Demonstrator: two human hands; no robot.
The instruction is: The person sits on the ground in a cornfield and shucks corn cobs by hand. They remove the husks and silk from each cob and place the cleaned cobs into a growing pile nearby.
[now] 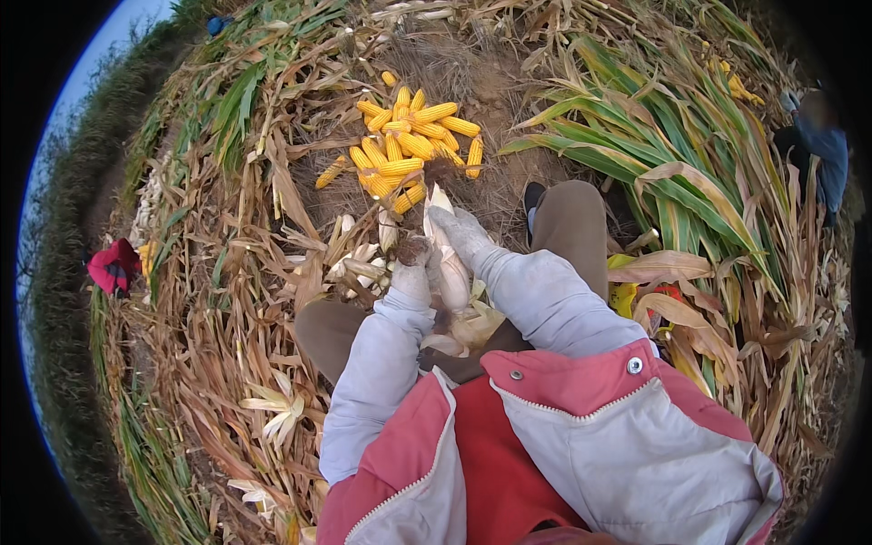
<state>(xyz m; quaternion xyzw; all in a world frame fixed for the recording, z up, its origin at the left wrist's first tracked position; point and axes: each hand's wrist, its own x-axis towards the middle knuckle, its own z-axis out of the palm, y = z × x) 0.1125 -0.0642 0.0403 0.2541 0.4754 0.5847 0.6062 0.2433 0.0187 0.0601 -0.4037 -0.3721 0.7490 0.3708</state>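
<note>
Both my hands wear pale, soiled gloves and meet between my knees at an ear of corn in pale husk [454, 281]. My right hand [463, 235] grips the upper part of the ear, near its pointed husk tip. On the other side, my left hand [413, 274] curls against the ear, its fingers partly hidden. A brown tuft of corn silk [411, 251] shows at the top of my left hand. Loose pale husk leaves [479, 327] lie below the ear, over my lap. Just beyond my hands is a pile of bare yellow corn cobs [402, 146].
Dry corn stalks and leaves [231, 327] cover the ground at left. Greener cut stalks [671, 157] lie at right. By my right knee is a yellow and red item [621, 293], partly covered. One person [821, 150] is at far right, another in red [114, 267] at far left.
</note>
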